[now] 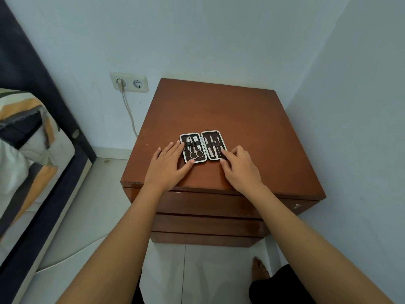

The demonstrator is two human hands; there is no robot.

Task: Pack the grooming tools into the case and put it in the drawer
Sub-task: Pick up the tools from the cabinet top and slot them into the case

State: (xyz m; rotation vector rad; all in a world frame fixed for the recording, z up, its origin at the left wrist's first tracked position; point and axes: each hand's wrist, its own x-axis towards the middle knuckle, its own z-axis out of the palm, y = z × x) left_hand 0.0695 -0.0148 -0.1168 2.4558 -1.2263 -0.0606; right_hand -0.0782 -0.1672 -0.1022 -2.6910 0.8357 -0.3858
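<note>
A small grooming case (203,147) lies spread flat on the brown nightstand top (219,110), dark lining up, white rim around both halves. The left half holds small scissors (195,152) and clippers under straps; the right half holds several thin metal tools (213,147). My left hand (167,164) rests flat beside the left half, fingertips touching its edge. My right hand (237,165) touches the right half's lower corner with curled fingers. The top drawer front (203,204) below the tabletop is closed.
Two more closed drawer fronts sit under the top one (206,224). A bed with a striped cover (28,150) stands at the left. A wall socket with a plugged cable (129,83) is behind the nightstand. A white wall runs close on the right. A bare foot (259,268) is on the tiled floor.
</note>
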